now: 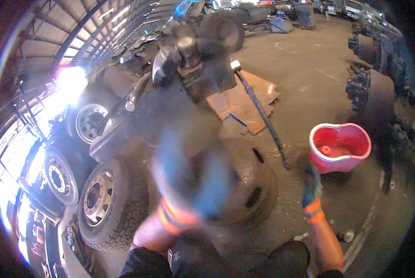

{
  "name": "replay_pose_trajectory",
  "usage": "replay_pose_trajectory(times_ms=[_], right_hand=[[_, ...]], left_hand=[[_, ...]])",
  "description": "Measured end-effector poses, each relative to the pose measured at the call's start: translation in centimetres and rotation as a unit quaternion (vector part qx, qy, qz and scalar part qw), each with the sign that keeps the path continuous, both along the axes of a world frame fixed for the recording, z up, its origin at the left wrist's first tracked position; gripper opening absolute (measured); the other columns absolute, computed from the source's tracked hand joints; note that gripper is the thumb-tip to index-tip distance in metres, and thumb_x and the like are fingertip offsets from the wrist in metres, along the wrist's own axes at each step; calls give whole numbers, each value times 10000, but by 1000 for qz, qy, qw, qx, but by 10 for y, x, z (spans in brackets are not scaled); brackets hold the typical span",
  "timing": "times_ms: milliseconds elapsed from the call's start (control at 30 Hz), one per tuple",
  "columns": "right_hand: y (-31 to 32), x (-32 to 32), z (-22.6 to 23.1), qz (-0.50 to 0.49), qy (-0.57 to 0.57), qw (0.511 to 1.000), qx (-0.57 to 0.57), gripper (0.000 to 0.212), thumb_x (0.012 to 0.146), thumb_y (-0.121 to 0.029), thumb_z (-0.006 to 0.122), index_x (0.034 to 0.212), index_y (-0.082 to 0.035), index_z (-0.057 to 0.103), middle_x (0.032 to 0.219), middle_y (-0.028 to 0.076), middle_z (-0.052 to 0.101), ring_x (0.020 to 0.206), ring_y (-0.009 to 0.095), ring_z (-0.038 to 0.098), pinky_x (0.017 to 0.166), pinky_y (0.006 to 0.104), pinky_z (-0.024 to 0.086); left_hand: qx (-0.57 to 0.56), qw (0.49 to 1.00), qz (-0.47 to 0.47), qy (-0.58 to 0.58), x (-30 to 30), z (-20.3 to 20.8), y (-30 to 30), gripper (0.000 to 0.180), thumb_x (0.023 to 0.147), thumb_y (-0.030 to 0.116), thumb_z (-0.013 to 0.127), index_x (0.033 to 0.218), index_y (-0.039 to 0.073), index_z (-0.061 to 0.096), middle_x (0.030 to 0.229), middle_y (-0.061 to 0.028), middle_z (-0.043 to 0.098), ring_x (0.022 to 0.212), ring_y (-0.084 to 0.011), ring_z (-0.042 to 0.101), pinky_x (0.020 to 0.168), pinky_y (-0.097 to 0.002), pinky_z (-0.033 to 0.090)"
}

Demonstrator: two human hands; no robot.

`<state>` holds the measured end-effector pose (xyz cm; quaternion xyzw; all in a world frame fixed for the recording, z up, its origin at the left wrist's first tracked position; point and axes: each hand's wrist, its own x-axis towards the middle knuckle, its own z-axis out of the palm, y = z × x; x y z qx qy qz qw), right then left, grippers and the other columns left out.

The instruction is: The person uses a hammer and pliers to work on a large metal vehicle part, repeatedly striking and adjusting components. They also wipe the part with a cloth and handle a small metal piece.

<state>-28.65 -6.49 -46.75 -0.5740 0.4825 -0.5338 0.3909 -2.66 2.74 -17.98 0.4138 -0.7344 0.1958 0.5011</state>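
Note:
My left hand (pixel 212 190), in a blue work glove with an orange cuff, is smeared by motion in front of a large round metal wheel part (pixel 247 173) with oval slots. A pale blue blur (pixel 170 155) reaches up beside it; whether this is glove or a cloth I cannot make out. My right hand (pixel 312 187), in a dark blue glove with an orange cuff, hangs just left of a pink bucket (pixel 342 162) with a white rim. Its fingers are dark and blurred, and I cannot tell if they touch the bucket.
Truck wheels with tyres (pixel 114 204) stand at left. Ahead is a dark, greasy axle assembly (pixel 184 65). A long bar (pixel 263 113) slants across brown cardboard (pixel 244 99) on the floor. Rusty drums (pixel 372 92) line the right side.

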Motion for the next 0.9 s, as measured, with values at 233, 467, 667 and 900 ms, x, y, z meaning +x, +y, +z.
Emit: replay_pose_trajectory(times_ms=[233, 467, 667, 900], right_hand=[[-59, 99, 105, 83, 72, 993, 54, 329, 880, -325, 619, 963, -8, 649, 872, 93, 684, 777, 161, 594, 704, 372, 485], [-3, 107, 158, 71, 80, 991, 75, 450, 819, -473, 625, 933, -41, 676, 856, 194, 693, 795, 320, 672, 709, 434, 499], [-59, 116, 142, 89, 136, 977, 134, 448, 777, -432, 696, 885, 3, 675, 804, 230, 678, 775, 293, 680, 685, 413, 499], [-174, 240, 4, -32, 70, 997, 3, 412, 832, -406, 660, 845, 5, 660, 720, 208, 659, 710, 349, 663, 637, 442, 485]], left_hand=[[104, 935, 338, 9, 51, 136, -107, 476, 899, 429, 495, 1059, 11, 655, 1000, -266, 644, 975, -433, 601, 853, -447, 472], [108, 937, 330, 34, 58, 142, -112, 419, 853, 389, 615, 1065, 33, 677, 1024, -205, 675, 977, -334, 652, 868, -387, 495], [17, 938, 342, 49, 41, 135, -118, 256, 789, 299, 632, 907, 86, 712, 907, -161, 673, 843, -357, 648, 764, -415, 510], [50, 936, 342, 71, 47, 133, -118, 223, 778, 278, 619, 850, 81, 692, 870, -157, 660, 812, -370, 633, 729, -421, 505]])
